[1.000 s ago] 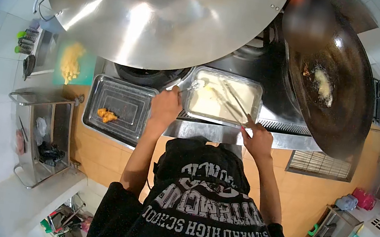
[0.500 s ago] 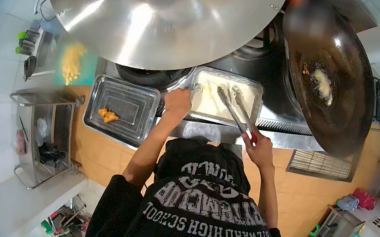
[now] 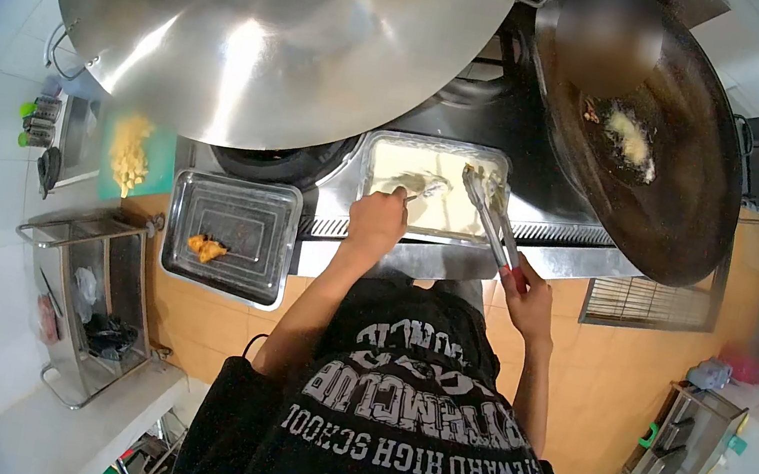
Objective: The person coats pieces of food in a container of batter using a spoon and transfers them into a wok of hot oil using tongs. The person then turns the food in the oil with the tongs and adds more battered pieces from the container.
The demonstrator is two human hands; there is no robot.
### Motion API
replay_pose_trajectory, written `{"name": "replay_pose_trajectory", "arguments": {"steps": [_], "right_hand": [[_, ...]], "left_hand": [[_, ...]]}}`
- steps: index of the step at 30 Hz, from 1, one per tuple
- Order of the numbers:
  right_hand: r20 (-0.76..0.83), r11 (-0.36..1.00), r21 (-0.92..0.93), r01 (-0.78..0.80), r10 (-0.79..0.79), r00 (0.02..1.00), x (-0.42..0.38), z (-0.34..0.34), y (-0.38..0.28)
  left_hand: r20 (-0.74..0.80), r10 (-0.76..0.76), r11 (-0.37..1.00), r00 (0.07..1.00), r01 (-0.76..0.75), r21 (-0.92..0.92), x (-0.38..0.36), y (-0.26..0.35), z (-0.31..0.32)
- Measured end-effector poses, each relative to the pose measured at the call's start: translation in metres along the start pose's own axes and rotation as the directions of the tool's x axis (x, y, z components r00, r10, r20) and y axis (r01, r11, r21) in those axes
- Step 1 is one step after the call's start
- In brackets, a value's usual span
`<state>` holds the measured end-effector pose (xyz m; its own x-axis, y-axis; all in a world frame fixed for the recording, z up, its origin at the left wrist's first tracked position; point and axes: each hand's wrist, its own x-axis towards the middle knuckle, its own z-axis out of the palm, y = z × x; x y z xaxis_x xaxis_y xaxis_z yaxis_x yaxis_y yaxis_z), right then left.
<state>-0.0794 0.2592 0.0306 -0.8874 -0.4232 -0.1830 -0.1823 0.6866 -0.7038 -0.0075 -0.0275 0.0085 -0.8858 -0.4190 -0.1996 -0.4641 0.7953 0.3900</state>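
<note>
My left hand (image 3: 377, 223) is closed round the handle of a metal spoon (image 3: 431, 185), its head dipping into the pale batter (image 3: 445, 210). The batter fills a rectangular metal tray (image 3: 367, 164) at the stove's front edge. In my right hand (image 3: 530, 302) are metal tongs (image 3: 494, 219) with red grips, their tips in the batter near the tray's far right corner. To the right, a large dark wok (image 3: 682, 189) holds a pale battered piece (image 3: 628, 139) bubbling in oil. A browned fried piece (image 3: 207, 248) lies in the shallow metal tray (image 3: 279, 260) at left.
A big shiny steel wok or lid (image 3: 297, 70) covers the left burner. Farther left, chopped yellow pieces (image 3: 129, 154) lie on a green cutting board (image 3: 164, 164). A metal cart (image 3: 101, 290) stands at lower left, a rack (image 3: 683, 443) at lower right. A floor grate (image 3: 652, 305) shows at right.
My left hand has moved right, bringing the spoon from the batter tray's left side toward its middle. The tongs have turned more upright. The whole view has shifted slightly.
</note>
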Motion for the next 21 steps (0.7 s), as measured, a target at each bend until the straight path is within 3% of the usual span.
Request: {"name": "replay_pose_trajectory", "arguments": {"steps": [3, 12, 18, 21], "right_hand": [[-0.066, 0.998, 0.056, -0.018, 0.022, 0.998, -0.004, 0.001, 0.007], [-0.023, 0.991, 0.132, -0.025, 0.028, 0.999, -0.001, 0.000, -0.002], [0.030, 0.992, 0.109, -0.058, 0.055, 0.998, 0.001, 0.000, -0.011], [0.033, 0.997, 0.045, -0.070, 0.069, 0.997, 0.004, -0.001, -0.008]], "left_hand": [[0.005, -0.022, 0.996, 1.000, 0.022, 0.086, 0.003, -0.006, -0.004], [-0.030, 0.010, 0.996, 0.999, -0.008, 0.087, 0.021, -0.002, 0.011], [0.123, -0.088, 0.995, 0.989, 0.080, 0.061, 0.020, -0.013, -0.003], [0.020, -0.112, 0.993, 0.994, 0.112, -0.021, 0.009, -0.033, -0.022]]}}
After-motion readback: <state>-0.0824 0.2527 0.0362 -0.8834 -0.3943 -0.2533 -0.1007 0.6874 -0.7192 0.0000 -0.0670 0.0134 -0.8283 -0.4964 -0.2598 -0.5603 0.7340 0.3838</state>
